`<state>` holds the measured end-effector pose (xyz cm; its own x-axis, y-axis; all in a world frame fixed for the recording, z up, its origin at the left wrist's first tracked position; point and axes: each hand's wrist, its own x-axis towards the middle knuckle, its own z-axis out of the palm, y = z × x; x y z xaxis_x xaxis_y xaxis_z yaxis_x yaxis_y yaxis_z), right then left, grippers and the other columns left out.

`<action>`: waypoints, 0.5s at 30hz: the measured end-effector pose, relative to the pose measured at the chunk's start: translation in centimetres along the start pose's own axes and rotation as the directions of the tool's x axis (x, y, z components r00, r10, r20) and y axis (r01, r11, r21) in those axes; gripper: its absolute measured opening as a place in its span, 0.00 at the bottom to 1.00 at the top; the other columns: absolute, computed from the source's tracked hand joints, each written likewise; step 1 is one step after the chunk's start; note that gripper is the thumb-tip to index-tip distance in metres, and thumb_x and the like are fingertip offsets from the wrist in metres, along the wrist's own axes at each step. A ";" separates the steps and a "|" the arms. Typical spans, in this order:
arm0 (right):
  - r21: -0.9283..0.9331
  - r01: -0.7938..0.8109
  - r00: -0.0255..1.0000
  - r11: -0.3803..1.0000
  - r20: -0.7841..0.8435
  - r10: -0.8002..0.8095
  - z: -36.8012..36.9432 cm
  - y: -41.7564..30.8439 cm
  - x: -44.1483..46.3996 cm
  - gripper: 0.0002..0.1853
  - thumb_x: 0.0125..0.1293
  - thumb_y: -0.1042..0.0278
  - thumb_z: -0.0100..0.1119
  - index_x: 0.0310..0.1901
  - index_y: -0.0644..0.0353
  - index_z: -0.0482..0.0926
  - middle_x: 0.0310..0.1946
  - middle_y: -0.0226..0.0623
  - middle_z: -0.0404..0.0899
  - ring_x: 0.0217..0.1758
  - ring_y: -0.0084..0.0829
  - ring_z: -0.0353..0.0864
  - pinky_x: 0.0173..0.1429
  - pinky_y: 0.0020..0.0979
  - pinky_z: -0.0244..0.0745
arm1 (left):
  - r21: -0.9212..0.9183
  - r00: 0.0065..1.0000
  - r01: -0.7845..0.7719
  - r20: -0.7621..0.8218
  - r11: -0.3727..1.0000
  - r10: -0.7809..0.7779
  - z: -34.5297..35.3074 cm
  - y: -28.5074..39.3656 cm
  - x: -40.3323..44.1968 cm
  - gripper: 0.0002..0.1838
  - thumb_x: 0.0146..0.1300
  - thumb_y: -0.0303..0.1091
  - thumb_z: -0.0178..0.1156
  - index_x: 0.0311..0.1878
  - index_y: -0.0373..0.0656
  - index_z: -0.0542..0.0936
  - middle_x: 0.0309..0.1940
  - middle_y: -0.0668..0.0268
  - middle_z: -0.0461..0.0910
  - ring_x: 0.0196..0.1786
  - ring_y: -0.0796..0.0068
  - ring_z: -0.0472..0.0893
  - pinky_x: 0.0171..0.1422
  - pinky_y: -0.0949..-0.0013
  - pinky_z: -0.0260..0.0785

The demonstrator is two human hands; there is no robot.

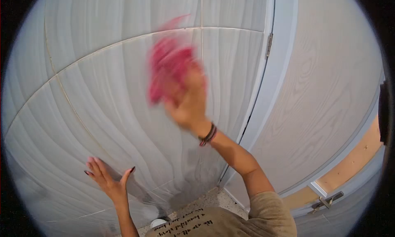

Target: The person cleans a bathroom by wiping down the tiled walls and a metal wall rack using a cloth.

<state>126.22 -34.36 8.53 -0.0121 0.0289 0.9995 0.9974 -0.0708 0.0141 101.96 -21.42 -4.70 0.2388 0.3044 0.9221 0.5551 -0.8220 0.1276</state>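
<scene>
A bright pink cloth, smeared by motion, lies bunched against the grey tiled wall. My right hand presses on it, with the fingers partly hidden in its folds and blurred. Dark bracelets circle that wrist. Lower on the left, my left hand rests near the wall tiles with its thumb spread away from the fingers, holding nothing. Whether its palm fully touches the tile I cannot tell.
To the right stands a pale wood-grain door with a hinge and a metal handle. Below are a speckled floor and part of a white round object beside my shirt.
</scene>
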 end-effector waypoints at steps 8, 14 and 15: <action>-0.213 0.189 0.947 0.959 -0.221 -0.235 0.2 3.3 11.7 0.18 0.52 0.59 0.58 0.43 0.57 0.74 0.60 0.42 0.60 0.66 0.49 0.53 0.65 0.51 0.51 | 0.013 0.993 -0.117 0.007 0.993 0.117 -0.3 0.6 1.2 0.55 0.38 0.53 0.68 0.67 0.40 0.52 0.69 0.59 0.49 0.71 0.61 0.47 0.72 0.51 0.37; -0.201 -0.041 0.898 0.979 -0.437 -0.052 -4.1 8.7 18.9 0.19 0.65 0.55 0.45 0.46 0.64 0.70 0.47 0.53 0.68 0.50 0.49 0.66 0.56 0.43 0.60 | 0.020 0.987 -0.158 0.018 0.987 0.158 0.2 -0.3 0.9 0.53 0.38 0.53 0.68 0.66 0.39 0.55 0.68 0.60 0.52 0.71 0.63 0.48 0.72 0.52 0.38; -0.173 -0.285 0.867 0.943 -0.467 0.176 -3.6 12.2 16.8 0.23 0.63 0.51 0.45 0.55 0.55 0.68 0.56 0.53 0.63 0.61 0.51 0.59 0.62 0.47 0.54 | 0.012 0.987 -0.156 0.028 0.988 0.155 0.2 -0.4 1.0 0.53 0.38 0.53 0.68 0.66 0.39 0.55 0.68 0.60 0.52 0.71 0.63 0.48 0.72 0.52 0.38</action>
<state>137.97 -38.36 25.62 0.1320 -0.4528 0.8818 0.9316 -0.2473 -0.2665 102.10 -20.71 -3.90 0.3446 0.1865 0.9200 0.5204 -0.8536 -0.0219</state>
